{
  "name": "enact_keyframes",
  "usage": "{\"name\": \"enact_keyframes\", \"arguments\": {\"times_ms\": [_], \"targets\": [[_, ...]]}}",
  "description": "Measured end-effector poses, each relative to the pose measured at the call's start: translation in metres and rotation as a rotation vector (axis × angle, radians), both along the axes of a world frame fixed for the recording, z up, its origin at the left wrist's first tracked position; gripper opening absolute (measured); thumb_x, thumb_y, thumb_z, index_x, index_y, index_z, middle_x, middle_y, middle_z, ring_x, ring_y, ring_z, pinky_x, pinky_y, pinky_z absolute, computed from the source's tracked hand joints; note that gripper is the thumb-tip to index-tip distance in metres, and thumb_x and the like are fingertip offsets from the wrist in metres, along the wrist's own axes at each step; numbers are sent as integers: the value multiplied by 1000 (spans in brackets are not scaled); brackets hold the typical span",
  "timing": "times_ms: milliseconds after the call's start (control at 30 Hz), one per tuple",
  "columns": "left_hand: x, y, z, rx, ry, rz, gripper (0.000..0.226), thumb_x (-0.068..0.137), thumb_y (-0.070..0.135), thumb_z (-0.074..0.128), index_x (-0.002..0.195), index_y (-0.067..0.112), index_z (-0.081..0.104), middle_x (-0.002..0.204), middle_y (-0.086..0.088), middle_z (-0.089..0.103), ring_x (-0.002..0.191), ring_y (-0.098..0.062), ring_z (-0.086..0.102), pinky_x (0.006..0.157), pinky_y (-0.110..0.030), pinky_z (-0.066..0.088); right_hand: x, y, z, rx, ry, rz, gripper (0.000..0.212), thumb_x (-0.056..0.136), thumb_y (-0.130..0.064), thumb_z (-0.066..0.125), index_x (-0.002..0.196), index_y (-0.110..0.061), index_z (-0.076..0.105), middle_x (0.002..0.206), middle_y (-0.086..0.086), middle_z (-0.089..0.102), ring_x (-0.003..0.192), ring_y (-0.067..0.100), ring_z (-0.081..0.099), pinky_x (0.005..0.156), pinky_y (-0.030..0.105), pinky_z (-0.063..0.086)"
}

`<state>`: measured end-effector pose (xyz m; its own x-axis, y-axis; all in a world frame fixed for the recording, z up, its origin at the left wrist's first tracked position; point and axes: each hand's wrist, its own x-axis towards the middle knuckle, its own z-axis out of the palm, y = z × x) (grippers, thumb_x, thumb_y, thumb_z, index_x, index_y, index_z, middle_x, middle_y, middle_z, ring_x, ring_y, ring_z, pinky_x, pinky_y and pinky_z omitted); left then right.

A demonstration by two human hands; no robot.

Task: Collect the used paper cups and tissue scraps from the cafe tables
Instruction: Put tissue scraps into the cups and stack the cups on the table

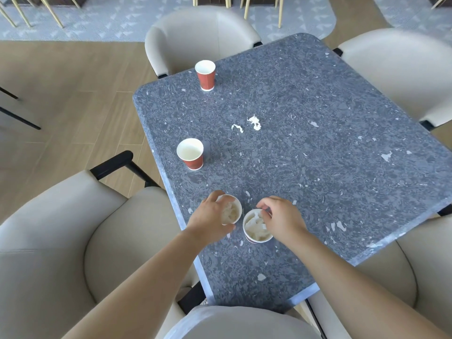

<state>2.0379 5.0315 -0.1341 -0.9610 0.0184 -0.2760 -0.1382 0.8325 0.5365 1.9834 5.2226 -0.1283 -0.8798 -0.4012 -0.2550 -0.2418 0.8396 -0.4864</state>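
Scraps [254,123] lie ahead, nearer your right hand [281,216], which pinches the right cup [245,231]; your left hand [209,216] grips the left cup [237,208].

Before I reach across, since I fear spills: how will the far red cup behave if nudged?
The far red cup looks empty, so probably light. Narrower base than rim, so it may tip. Thin paper likely crumples under squeezing.

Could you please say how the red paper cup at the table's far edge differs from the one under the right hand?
The far red paper cup looks empty; the near red paper cup holds white tissue. The far cup stands untouched; the right hand seems to pinch the near cup's rim. Both stand upright on the grey speckled table.
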Motion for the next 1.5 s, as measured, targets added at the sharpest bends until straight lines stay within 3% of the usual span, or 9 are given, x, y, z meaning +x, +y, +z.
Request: {"name": "enact_keyframes", "arguments": {"times_ms": [200,600,767,900,1000,1067,1167,1300,1500], "targets": [[-33,-4,-1,6,17,44,58,71,30,71,123,30,44,132,3,39,117,-24,46,91,-35,46,-39,-9,1,-53,40,-21,13,86,-11,54,94,-16,63,96,0,63,83,17,55,64,24,36],[-118,-7,-4,-10,78,149,61,74,28,69,127,19,41,132,-4,40,118,-28,43,98,-37,39,-131,-21,-4,-201,61,-139,13,85,-9,57,95,-12,65,97,4,66,85,19,61,72,29,48],[-144,-9,-2,-1,87,183,67,74,27,69,131,28,34,132,-5,40,115,-32,45,95,-38,39,-155,-23,-11,-314,56,-135,14,84,-7,59,95,-12,65,96,4,67,83,18,62,76,31,51],[-154,-12,-2,-33,90,160,74,73,36,68,135,30,27,137,-3,36,121,-32,41,96,-41,38,-167,-23,-17,-407,99,-149,14,83,-10,61,96,-13,66,93,2,67,80,16,63,75,33,53],[-158,-14,-1,-72,105,125,74,77,46,61,138,27,24,141,0,33,124,-29,39,96,-41,39,-180,-21,-21,-451,142,-192,11,84,-16,62,94,-15,66,89,0,67,74,13,61,68,25,51],[-163,-16,0,-74,125,129,69,81,48,54,139,24,25,142,-1,34,126,-28,38,98,-40,37,-193,-20,-24,-448,140,-191,10,85,-17,61,94,-15,66,89,1,67,74,14,60,66,22,49],[-181,-21,2,-51,156,142,57,88,43,48,137,19,30,141,-3,38,126,-27,40,99,-38,35,-215,-21,-29,-419,118,-149,12,86,-18,61,97,-15,65,90,0,66,77,15,60,69,29,51],[-224,-29,1,-69,111,177,49,90,39,46,134,20,37,137,-3,43,120,-26,47,89,-38,42,-246,-30,-37,-326,115,-40,16,85,-17,62,100,-15,64,95,-1,63,81,15,58,72,35,53],[-286,-34,-21,-80,-53,106,40,85,27,57,124,23,50,130,-3,48,110,-23,54,85,-32,44,-287,-45,-54,-109,94,111,32,85,-14,61,116,-19,57,125,-4,52,108,20,52,81,32,48]]}}
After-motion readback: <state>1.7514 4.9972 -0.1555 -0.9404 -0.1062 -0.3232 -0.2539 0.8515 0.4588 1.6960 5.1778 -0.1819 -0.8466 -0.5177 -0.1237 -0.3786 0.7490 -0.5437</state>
